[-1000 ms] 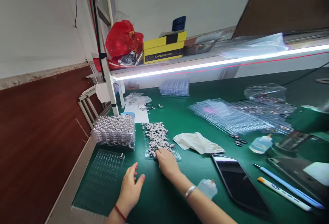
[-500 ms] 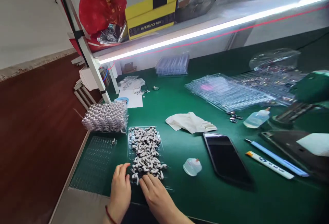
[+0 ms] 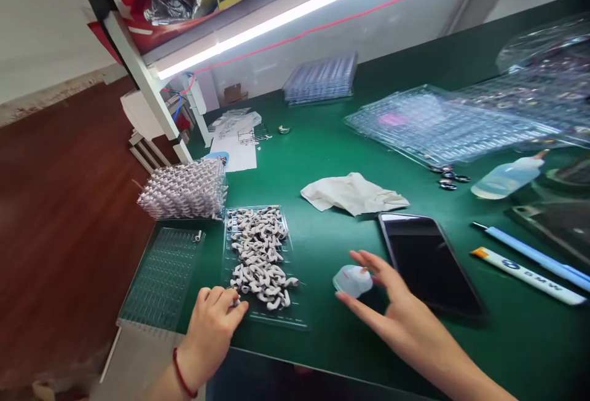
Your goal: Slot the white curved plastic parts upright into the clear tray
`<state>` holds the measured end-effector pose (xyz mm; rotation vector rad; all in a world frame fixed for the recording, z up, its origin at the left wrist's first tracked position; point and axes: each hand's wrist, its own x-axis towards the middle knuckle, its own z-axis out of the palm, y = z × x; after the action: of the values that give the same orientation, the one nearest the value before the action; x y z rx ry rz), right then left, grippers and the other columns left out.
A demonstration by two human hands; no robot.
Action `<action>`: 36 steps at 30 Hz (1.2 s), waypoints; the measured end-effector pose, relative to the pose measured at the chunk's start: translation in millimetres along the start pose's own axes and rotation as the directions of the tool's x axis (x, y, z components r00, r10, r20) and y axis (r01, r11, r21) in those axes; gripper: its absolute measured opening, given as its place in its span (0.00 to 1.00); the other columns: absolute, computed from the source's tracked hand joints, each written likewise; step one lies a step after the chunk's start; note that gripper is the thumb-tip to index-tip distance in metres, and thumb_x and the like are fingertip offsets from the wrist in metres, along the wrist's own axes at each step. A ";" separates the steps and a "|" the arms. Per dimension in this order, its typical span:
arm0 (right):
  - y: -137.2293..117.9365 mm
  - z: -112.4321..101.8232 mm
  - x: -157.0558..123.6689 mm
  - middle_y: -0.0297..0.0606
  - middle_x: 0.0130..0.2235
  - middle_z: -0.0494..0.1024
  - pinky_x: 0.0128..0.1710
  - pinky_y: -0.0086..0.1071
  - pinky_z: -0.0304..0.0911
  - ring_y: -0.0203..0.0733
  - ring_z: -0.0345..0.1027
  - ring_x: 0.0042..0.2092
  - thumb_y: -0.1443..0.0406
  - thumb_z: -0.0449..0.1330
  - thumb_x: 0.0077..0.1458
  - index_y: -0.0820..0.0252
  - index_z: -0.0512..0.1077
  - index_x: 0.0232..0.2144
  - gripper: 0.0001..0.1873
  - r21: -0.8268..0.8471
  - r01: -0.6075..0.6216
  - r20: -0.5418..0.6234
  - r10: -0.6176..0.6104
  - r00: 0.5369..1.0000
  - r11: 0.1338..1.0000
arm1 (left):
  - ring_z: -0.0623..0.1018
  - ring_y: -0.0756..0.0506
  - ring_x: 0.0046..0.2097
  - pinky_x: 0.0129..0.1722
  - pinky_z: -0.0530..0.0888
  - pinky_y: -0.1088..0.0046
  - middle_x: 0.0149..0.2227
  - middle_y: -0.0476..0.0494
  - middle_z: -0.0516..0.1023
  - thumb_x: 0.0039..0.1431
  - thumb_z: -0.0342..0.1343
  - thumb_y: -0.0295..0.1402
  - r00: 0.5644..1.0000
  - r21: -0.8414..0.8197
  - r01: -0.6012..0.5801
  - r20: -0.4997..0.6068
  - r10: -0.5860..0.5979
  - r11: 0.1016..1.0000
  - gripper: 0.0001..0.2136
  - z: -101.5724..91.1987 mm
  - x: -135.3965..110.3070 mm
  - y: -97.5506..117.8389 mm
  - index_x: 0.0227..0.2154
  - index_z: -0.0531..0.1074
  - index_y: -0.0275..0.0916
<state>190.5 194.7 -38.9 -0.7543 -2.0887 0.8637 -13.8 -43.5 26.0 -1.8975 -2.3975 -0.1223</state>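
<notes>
My left hand is closed at the near left corner of a clear plastic tray. Between its thumb and fingers a bit of a small white curved piece shows; most of it is covered. A heap of similar white curved pieces with dark parts lies in the tray. Over to the right, my right hand is open, thumb and fingers spread on either side of a small squat translucent bottle with an orange-brown tip. Whether the fingers touch the bottle I cannot tell.
Left stand a flat clear tray with one white piece and a stack of filled trays. A phone, white cloth, blue pen, white tube-like stick and second bottle lie right. Behind are clear trays.
My right hand has left the heap, moved right and opened around the small bottle. My left hand has closed on a small piece. The camera view has shifted down and closer.
</notes>
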 end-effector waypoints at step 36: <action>-58.0 19.7 -66.8 0.34 0.49 0.76 0.44 0.17 0.67 0.35 0.74 0.47 0.58 0.57 0.62 0.44 0.61 0.56 0.21 0.261 -0.160 0.359 0.058 0.931 0.952 | 0.79 0.50 0.35 0.36 0.76 0.77 0.33 0.49 0.79 0.58 0.61 0.30 0.827 -0.619 0.289 -0.223 -0.517 0.730 0.02 10.7 -12.4 41.6 0.35 0.77 0.42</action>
<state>198.4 104.7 -31.3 -0.5981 -2.1664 1.4172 29.3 -44.8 14.5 -1.2401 -2.6091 -1.2411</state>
